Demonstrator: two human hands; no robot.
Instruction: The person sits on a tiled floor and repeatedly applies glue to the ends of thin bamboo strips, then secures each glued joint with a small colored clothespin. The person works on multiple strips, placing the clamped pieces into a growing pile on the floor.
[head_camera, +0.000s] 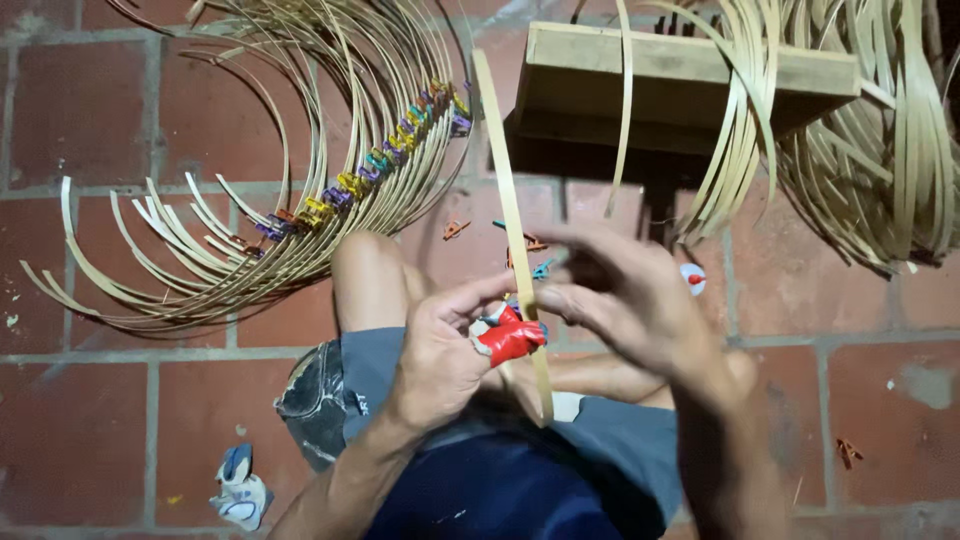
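A long, thin bamboo strip runs from the wooden stool down to my lap. My left hand pinches it low down; the thumb wears a red wrap. My right hand, blurred with motion, closes around the same strip just to the right. Both hands sit over my bent knees and grey shorts.
A fan of curved bamboo strips held by coloured clips lies on the brick floor at left. A wooden stool stands ahead, draped with more strips. Loose clips and a small white-blue object lie on the floor.
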